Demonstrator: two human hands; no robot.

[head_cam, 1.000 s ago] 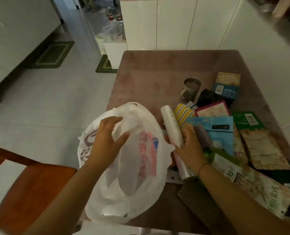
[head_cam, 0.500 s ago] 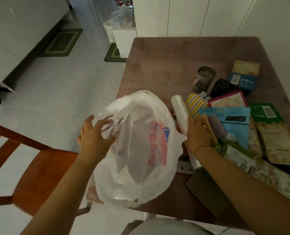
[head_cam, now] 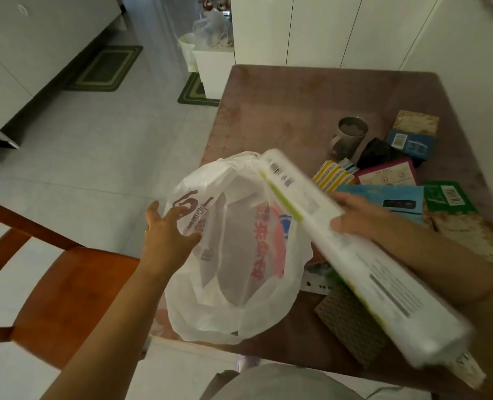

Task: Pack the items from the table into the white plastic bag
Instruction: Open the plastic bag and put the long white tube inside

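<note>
Both hands busy: right [head_cam: 358, 217] grips roll [head_cam: 340, 249], left [head_cam: 167, 232] on bag [head_cam: 231, 319].

We've got a thin white plastic bag [head_cam: 233, 255] here, semi-see-through and crinkly, with a soft sheen and red print showing through. The long white roll [head_cam: 355, 249] looks wrapped in smooth glossy plastic film. The table [head_cam: 291, 111] has a matt, mottled reddish-brown top, stone-like if anything. The mug [head_cam: 350, 137] reads as dull grey, ceramic or metal, we can't tell. The blue pouch [head_cam: 384, 200] and green pouch [head_cam: 447, 197] look like slick foil-type plastic. The chair [head_cam: 66, 284] is polished orange-brown wood. Floor tiles [head_cam: 95, 154] are pale and faintly glossy.
</note>
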